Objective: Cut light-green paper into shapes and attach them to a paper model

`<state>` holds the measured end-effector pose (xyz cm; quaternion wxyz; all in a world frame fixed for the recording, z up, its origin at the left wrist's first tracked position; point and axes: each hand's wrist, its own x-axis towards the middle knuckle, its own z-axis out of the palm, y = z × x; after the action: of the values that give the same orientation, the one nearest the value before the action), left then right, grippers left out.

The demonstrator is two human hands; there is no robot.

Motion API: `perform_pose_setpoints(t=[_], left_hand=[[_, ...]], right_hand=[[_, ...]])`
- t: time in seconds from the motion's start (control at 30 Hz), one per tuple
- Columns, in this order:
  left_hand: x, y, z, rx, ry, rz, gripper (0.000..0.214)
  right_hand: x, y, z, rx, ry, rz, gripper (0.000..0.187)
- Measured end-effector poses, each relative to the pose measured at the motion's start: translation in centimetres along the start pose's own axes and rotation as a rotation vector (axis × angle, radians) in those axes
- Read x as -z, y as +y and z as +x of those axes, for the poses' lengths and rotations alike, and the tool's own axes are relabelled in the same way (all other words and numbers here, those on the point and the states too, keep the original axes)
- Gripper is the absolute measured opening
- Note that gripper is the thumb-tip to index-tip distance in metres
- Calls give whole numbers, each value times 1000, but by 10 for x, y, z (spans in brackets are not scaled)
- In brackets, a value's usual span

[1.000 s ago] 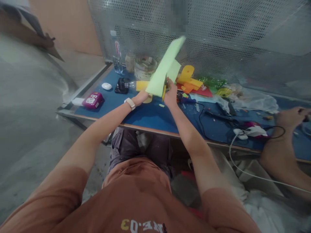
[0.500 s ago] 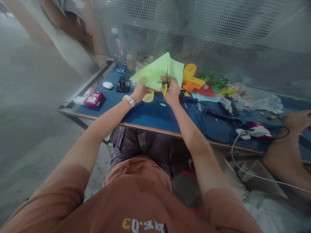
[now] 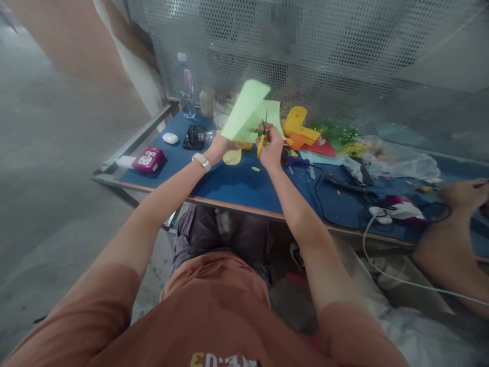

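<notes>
My left hand [image 3: 219, 148] is closed on the near left edge of a light green sheet of paper [image 3: 244, 113], which is curled up and tilted above the table. In my right hand [image 3: 271, 148] is a pair of scissors [image 3: 261, 145] with yellow handles, its dark blades pointing away from me and slightly parted beside the sheet. A yellow rounded piece [image 3: 232, 157] lies below my left hand, and a small green paper scrap [image 3: 255, 168] rests on the blue table [image 3: 237, 184].
At the left are a water bottle [image 3: 186, 89], a white mouse-like case [image 3: 170, 138], a purple pack [image 3: 148, 159] and a black device [image 3: 194, 137]. Yellow-orange cutouts [image 3: 300, 125], cables and plastic bags [image 3: 405, 159] clutter the right. Another person's arm [image 3: 446, 239] rests at far right.
The green paper has gone from spread out to curled, its left part folding up and to the right. Both hands keep nearly the same place, scissors still in the right.
</notes>
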<state>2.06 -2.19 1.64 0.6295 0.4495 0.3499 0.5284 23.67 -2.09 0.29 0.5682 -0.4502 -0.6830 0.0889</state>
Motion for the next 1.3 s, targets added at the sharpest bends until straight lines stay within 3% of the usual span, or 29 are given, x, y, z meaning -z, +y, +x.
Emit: perform_pose_setpoints(t=[0.4,0.63,0.8,0.9,1.1,1.2,1.3], left_hand=[[10,-8,7,74,-87,245,27],[3,-3,2,-36,13,206,32],[4,-1,6,-111,87,163,46],[10,0,14,-161,132,142,49],[16,2,19,-282,177,159,64],[13,1,17,-334,158,173,71],[11,2,13,-424,134,160,63]], right_hand=[[7,-6,-4,-52,-15,-27,28],[3,-1,-5,-14,-14,-89,36],[5,7,-4,-19,-29,-62,48],[5,3,-5,-82,-126,47,58],[-2,-17,-16,-298,-463,224,71],[-4,-27,-21,-355,-508,223,68],[-6,-35,-22,-418,-486,233,66]])
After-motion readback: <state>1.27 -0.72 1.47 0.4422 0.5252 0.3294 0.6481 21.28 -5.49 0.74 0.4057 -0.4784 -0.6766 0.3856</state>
